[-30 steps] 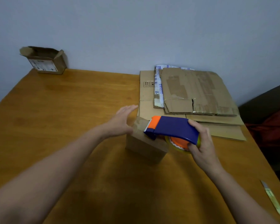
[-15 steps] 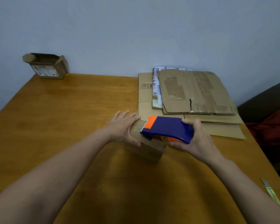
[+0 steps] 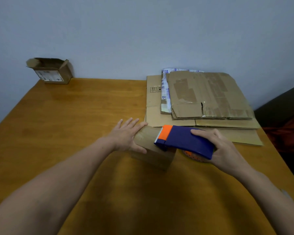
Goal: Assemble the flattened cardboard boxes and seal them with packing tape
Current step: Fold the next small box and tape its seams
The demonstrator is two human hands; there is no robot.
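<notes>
Small box [image 3: 153, 150] on the table [image 3: 75, 116] between the hands, tape dispenser [image 3: 185, 141] on its right, flattened cardboard stack [image 3: 210, 95] behind the right hand [image 3: 222, 148], open box [image 3: 51, 72] far behind the left hand [image 3: 126, 136].

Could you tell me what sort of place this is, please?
Likely a home packing spot: a wooden table against a plain wall, flattened cardboard boxes stacked, and a tape dispenser.

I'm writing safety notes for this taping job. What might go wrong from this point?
1. The tape dispenser, gripped by the right hand, has its serrated blade close to the left hand; a slip could nick those fingers.
2. The small box is steadied only by that hand's flat fingers, so pulling tape might drag or tip it and leave a crooked seal.
</notes>
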